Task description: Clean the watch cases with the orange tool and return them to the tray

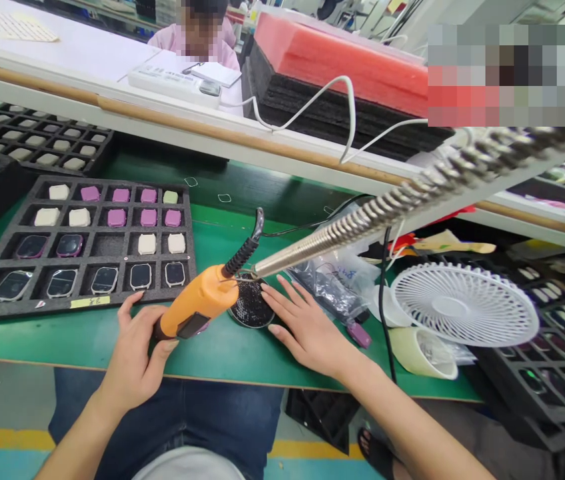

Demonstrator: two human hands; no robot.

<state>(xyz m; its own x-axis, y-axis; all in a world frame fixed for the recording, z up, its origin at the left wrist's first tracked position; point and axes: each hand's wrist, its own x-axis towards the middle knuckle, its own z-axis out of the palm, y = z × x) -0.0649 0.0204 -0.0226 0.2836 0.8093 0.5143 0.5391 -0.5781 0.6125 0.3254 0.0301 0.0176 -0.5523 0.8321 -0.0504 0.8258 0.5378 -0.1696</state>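
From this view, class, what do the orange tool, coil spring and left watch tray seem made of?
Orange tool: probably smooth plastic, by its evenly coloured shell. Coil spring: shiny metal, perhaps steel, by its silvery glints. Tray: apparently matte foam, by its grainy surface.

The orange power tool (201, 301) is inside the left hand (137, 350), tilted, with its cord end higher and leaning to the right. It has a dark panel on its side, and a black ribbed sleeve comes out from the upper end. Below it a small purple piece (203, 329) is mostly hidden. The round dark dish (248, 325) lies flat on the green tabletop (212, 360), with many tiny specks inside; the right hand's (307, 327) fingertips are at its right edge.
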